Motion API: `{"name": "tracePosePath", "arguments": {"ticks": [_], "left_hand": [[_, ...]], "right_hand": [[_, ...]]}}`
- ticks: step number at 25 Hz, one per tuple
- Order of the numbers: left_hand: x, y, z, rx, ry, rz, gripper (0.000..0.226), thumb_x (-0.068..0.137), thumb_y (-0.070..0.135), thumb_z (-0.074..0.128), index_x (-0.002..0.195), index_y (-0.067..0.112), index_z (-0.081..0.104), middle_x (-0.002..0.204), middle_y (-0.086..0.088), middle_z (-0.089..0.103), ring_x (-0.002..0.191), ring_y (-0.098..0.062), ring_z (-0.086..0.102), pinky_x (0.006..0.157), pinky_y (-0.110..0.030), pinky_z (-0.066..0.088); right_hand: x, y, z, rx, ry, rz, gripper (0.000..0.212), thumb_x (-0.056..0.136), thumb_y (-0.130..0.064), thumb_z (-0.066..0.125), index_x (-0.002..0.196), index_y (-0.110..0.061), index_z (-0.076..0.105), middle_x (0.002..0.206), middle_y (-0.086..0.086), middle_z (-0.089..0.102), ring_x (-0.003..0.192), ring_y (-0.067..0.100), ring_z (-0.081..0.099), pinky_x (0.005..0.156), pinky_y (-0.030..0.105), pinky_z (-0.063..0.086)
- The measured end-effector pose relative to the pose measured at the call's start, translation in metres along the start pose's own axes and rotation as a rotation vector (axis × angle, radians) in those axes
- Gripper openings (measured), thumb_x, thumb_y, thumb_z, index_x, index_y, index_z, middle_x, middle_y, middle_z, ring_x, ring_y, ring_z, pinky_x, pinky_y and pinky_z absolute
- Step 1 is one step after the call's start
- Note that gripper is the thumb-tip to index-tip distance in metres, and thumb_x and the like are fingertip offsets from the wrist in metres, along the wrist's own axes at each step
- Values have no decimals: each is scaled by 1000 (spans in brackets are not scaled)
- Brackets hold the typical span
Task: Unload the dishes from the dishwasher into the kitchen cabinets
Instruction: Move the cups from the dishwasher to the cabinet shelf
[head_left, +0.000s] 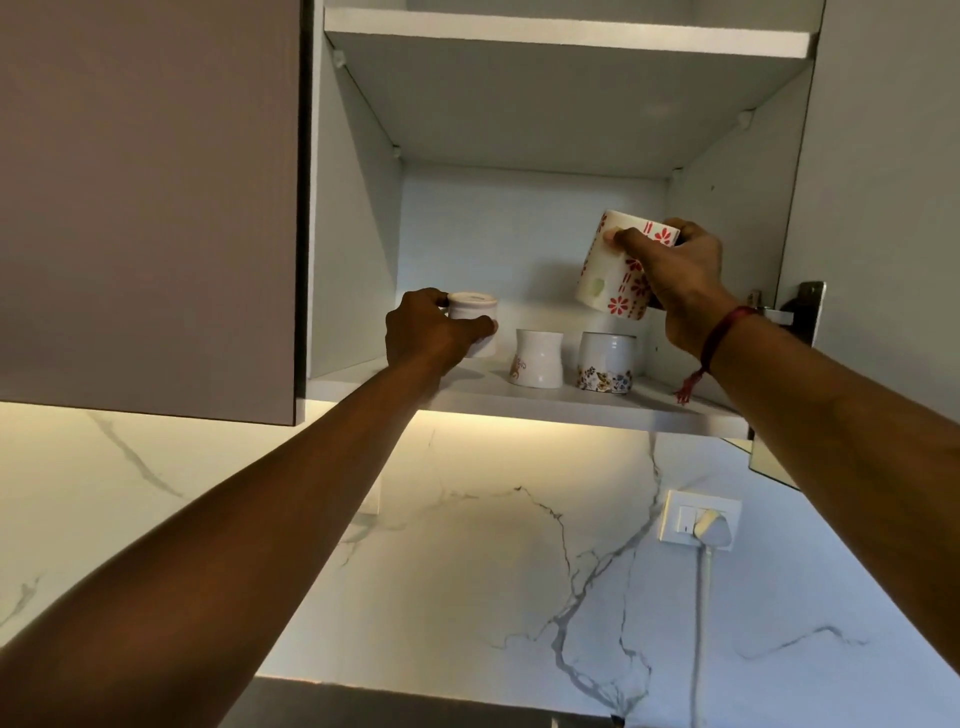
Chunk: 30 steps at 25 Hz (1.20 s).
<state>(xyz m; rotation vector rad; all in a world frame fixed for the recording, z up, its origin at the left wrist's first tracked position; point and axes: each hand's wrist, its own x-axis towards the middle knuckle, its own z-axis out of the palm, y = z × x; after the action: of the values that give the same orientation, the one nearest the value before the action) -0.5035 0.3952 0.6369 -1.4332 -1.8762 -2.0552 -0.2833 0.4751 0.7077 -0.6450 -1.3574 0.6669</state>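
as left hand (431, 332) grips cup (470, 310), right hand (675, 280) grips mug (605, 270) (tilted)

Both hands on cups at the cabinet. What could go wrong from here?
The right hand holds the red mug tilted above the floral cup; lowered straight down, it may strike it.
The left hand grips the white cup near the shelf front; a careless release could tip it off.

mug (597, 280): white, red flowers | cup (475, 312): plain white | wall (467, 545): white, grey veins
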Motion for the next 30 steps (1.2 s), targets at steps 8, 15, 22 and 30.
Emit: {"name": "tracePosePath", "arguments": {"ticks": [8,15,22,30], "left_hand": [[14,-8,0,26,-162,-82,37,54,26,94,75,17,64,79,4,62,85,-16,63,84,-34,57],[22,-11,6,65,-308,-79,49,64,27,89,103,6,67,94,-1,58,88,-15,54,72,-22,47],[27,-15,9,68,-336,-107,44,62,28,90,92,8,65,94,-3,62,89,-18,59,87,-30,52],[31,-19,14,60,-389,-118,44,64,27,89,96,5,68,100,-8,67,92,-22,64,86,-31,54]], "right_hand": [[36,39,18,-15,-36,153,66,66,-31,85,122,-15,55,104,3,69,91,18,67,72,39,57],[45,49,18,-83,-105,229,58,72,-25,82,121,-11,56,97,4,66,83,17,64,69,40,56],[45,66,15,-196,-169,301,59,66,-16,86,117,-3,59,99,11,67,78,21,65,65,37,57],[44,70,13,-253,-256,365,44,70,-10,83,107,2,63,82,12,66,62,20,64,42,23,51]]}}
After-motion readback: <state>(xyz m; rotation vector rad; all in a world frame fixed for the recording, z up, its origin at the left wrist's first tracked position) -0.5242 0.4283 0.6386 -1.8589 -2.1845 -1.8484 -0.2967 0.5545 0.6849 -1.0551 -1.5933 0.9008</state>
